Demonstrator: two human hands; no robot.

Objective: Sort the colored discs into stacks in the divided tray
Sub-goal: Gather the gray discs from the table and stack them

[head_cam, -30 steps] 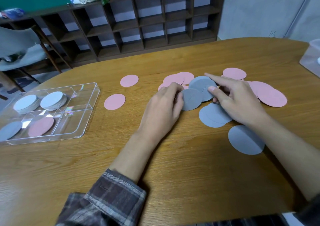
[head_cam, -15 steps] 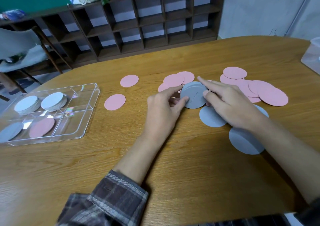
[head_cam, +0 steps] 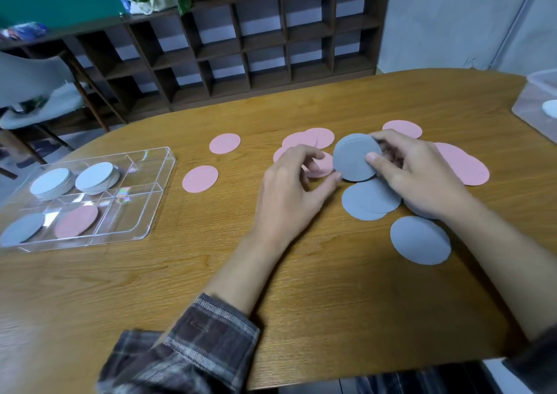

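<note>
**Grey discs gathered between two hands**

The right hand [head_cam: 422,173] holds a small pile of grey discs [head_cam: 355,156] tilted up off the table – its thumb presses on the front face and the other fingers are curled behind the far edge. The left hand [head_cam: 289,191] is just beside it, on the left side of the pile. Its thumb tip touches the lower left edge of the pile, and the fingers are bent loosely above some pink discs [head_cam: 307,140]; it grips nothing firmly.

Under the right hand, two or more loose grey discs [head_cam: 367,200] lie overlapped on the wooden table [head_cam: 301,288]. One single grey disc [head_cam: 420,239] lies apart, nearer to the person. More pink discs lie behind and to the right of the right hand, the large one [head_cam: 464,164] partly hidden by it. Two pink discs lie alone to the left: one [head_cam: 200,179] nearer, one [head_cam: 225,143] farther.

Well apart, at the left edge of the table, stands the clear divided tray [head_cam: 156,188]. Its back compartments hold two pale stacks [head_cam: 51,182] [head_cam: 96,178]; the front ones hold a grey disc [head_cam: 22,227] and a pink disc [head_cam: 77,221] – the right compartments are bare.
</note>
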